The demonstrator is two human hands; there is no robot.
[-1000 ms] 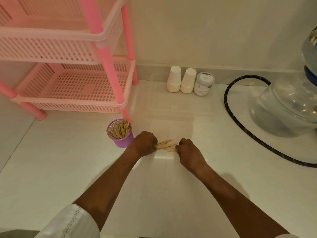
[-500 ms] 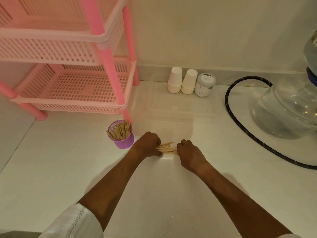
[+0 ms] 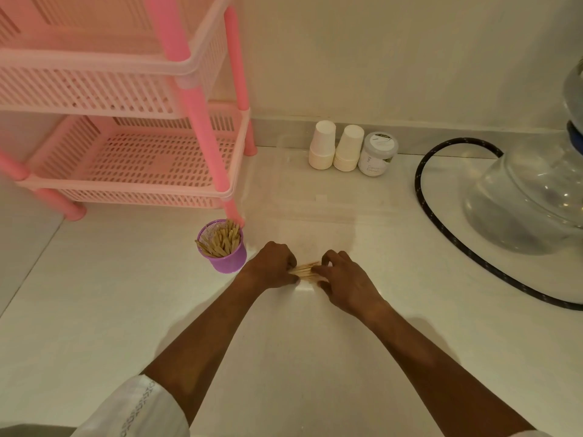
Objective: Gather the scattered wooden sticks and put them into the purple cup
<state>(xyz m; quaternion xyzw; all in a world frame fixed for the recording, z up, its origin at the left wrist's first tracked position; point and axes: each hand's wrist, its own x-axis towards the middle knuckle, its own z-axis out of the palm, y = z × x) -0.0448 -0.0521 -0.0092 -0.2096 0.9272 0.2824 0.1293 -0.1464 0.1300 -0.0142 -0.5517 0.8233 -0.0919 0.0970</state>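
Wooden sticks (image 3: 220, 242) already fill most of the purple cup (image 3: 223, 247). Remaining bundle (image 3: 306, 271) lies on the counter (image 3: 110, 310), pinched between left hand (image 3: 271, 268) and right hand (image 3: 345, 280); lift and transfer judged outstanding

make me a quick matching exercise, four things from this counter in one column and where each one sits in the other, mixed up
1. purple plastic cup
2. loose wooden sticks
3. two white paper cup stacks
4. black braided hose

a. between the two hands
b. curving around the clear glass vessel
c. by the pink plastic rack's front leg
d. against the back wall

Pairs: 1-c, 2-a, 3-d, 4-b
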